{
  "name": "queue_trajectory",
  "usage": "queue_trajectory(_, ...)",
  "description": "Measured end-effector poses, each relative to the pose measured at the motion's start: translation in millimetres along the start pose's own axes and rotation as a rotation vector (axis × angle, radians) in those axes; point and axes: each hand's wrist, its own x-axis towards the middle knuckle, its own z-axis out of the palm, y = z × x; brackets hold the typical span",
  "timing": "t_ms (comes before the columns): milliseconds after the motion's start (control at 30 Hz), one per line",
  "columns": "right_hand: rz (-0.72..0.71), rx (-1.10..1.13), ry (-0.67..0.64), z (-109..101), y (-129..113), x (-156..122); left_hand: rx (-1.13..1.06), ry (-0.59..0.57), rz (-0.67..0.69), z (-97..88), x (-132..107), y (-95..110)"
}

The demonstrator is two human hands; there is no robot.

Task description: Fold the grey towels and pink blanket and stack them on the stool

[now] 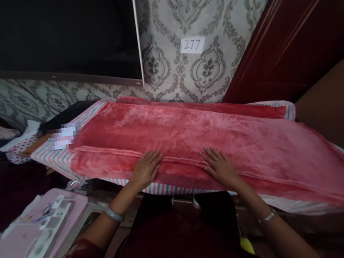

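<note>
A long pink-red plush blanket (172,129) lies folded in layers, its front edge running left to right before me. Beneath it a striped cloth (52,158) in white, pink and grey shows at the ends and along the front. My left hand (147,168) rests flat on the blanket's front fold, fingers stretched out. To its right, my right hand (220,165) also lies flat on the blanket, fingers spread and pointing away from me. Neither hand grips anything. A blurred pale patch (64,136) sits on the left end.
A pink-topped box (13,244) at lower left bears a white power strip (46,232) with a cable. Behind the blanket hangs a large dark screen (47,35). A paper marked 277 (192,45) is on the patterned wall. Dark red wood panelling (291,30) stands at right.
</note>
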Motion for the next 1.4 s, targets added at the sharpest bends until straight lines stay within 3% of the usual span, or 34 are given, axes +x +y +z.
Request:
queue_trajectory(100, 0.005, 0.044, -0.022, -8.1, 5.7, 3.4, -0.041, 0.068, -0.034, -9.7, 8.5, -1.1)
queue_trajectory(167, -0.008, 0.077, -0.008, -17.3, -0.2, 25.0, -0.030, 0.089, -0.079, -15.7, 25.3, 1.2)
queue_trajectory(300, -0.087, 0.107, 0.037, -26.6, -37.4, 90.8, 0.052, 0.022, -0.190, -21.4, 62.0, 5.0)
queue_trajectory(400, -0.108, 0.051, -0.038, -18.9, -64.8, 122.1, 0.112, -0.078, -0.305, -17.3, 70.0, 3.1)
queue_trajectory(500, -0.127, 0.001, -0.119, -6.3, -75.8, 126.9, 0.140, -0.154, -0.364, -8.3, 62.9, -1.6)
queue_trajectory(600, -0.122, -0.008, -0.132, -0.4, -75.8, 122.3, 0.161, -0.134, -0.354, -0.9, 55.9, -6.5)
queue_trajectory(833, -0.141, 0.052, -0.177, -8.0, -75.4, 126.3, 0.214, -0.087, -0.324, -0.6, 58.9, -13.2)
queue_trajectory(967, -0.110, 0.110, -0.170, -17.6, -48.2, 128.5, 0.240, -0.101, -0.305, -2.5, 61.8, -17.5)
queue_trajectory(1067, 0.111, 0.069, -0.121, -27.5, -2.6, 116.9, 0.261, -0.114, -0.306, -2.9, 65.3, -20.6)
queue_trajectory(1233, 0.370, -0.024, -0.134, -34.6, 77.9, 59.8, 0.285, -0.153, -0.311, -3.8, 70.2, -21.0)
queue_trajectory(1400, 0.512, -0.029, -0.148, -41.0, 121.4, 3.6, 0.260, -0.191, -0.334, -12.1, 76.3, -25.6)
